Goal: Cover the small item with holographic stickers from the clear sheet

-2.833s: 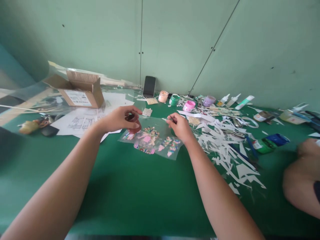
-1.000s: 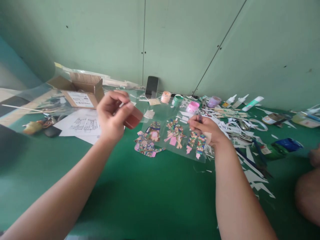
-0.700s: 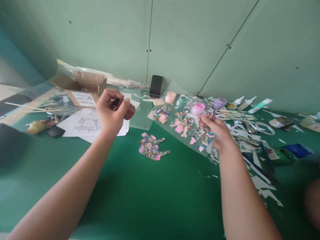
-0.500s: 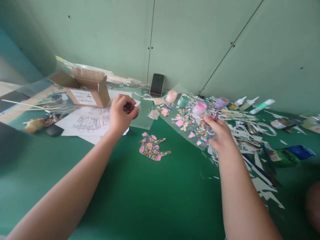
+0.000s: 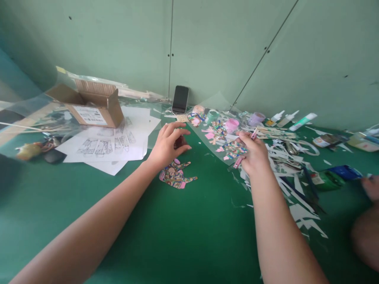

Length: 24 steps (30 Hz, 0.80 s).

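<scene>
My left hand (image 5: 168, 146) hovers over the cutting surface with its fingers curved and its thumb apart; nothing shows clearly between them. Just below it lies a patterned paper cutout (image 5: 174, 175) with pink patches and two narrow arms, partly covered by the fingers. Over at the right, my right hand (image 5: 253, 152) is closed around a slim pink tool (image 5: 254, 134), whose ends stick out above and below the fingers. Next to that hand, patterned paper pieces (image 5: 233, 149) rest on a clear plastic sheet (image 5: 204, 144). The tool's exact kind cannot be made out.
An open cardboard box (image 5: 91, 108) stands at the left on printed sheets (image 5: 103, 146). A phone (image 5: 180, 99) leans on the wall. Paint jars (image 5: 231, 124), glue bottles (image 5: 275, 117) and paper scraps (image 5: 302, 215) spread rightward. Another person's hand (image 5: 371, 187) shows at the right edge.
My left hand has moved right, from above the printed sheets to just over the cutout, and its fingers have spread. My right hand has shifted slightly, and more of the pink tool shows.
</scene>
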Each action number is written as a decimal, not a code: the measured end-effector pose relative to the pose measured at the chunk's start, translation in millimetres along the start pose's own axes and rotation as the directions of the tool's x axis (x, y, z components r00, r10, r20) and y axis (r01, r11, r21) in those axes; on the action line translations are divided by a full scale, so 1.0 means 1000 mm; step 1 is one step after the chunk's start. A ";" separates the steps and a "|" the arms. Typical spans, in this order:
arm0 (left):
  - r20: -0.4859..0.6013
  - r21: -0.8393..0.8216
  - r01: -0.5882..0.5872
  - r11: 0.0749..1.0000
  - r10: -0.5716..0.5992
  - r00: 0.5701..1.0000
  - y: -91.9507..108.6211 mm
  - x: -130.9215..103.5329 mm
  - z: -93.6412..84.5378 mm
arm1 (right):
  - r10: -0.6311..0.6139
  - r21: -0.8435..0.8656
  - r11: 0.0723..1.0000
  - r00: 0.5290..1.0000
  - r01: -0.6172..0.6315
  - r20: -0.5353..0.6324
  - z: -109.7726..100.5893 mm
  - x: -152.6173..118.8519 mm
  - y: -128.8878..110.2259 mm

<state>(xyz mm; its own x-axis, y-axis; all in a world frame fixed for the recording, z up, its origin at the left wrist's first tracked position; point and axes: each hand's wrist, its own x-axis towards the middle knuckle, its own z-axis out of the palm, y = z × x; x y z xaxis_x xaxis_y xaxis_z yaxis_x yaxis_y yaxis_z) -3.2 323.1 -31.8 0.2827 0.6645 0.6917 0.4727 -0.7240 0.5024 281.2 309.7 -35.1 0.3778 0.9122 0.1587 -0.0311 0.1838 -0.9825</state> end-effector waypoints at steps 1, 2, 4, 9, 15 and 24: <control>0.043 0.027 0.005 1.000 -0.006 0.999 0.001 -0.001 0.002 | 0.003 0.001 1.000 1.000 -0.003 -0.005 0.000 0.000 -0.001; 0.053 0.038 0.014 0.999 -0.016 0.998 0.001 -0.001 0.001 | 0.010 0.005 1.000 1.000 -0.010 -0.010 0.000 -0.001 -0.003; -0.014 -0.003 0.051 0.999 -0.051 0.999 0.000 -0.003 -0.002 | 0.030 0.017 0.999 0.999 -0.030 -0.017 0.002 -0.003 -0.008; -0.168 -0.318 0.254 0.914 -0.318 0.933 -0.001 -0.005 -0.008 | 0.036 0.052 0.998 0.999 -0.037 0.014 0.014 -0.010 -0.017; 0.013 -0.625 0.352 0.697 -0.442 0.897 0.012 -0.002 0.001 | -0.083 0.036 0.996 0.992 0.079 0.098 0.035 -0.022 -0.019; 0.110 -0.730 0.482 0.485 -0.612 0.783 0.022 -0.005 -0.002 | -0.154 0.000 0.988 0.982 0.155 0.112 0.058 -0.037 -0.020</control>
<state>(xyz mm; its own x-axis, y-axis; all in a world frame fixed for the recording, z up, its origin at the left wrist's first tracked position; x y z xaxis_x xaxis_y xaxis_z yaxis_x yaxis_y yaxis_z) 4.0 303.6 -22.9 0.0242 0.9839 0.1772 -0.2435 -0.1661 0.9556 213.7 293.6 -15.6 0.2722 0.9081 0.3183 0.0278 0.3232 -0.9459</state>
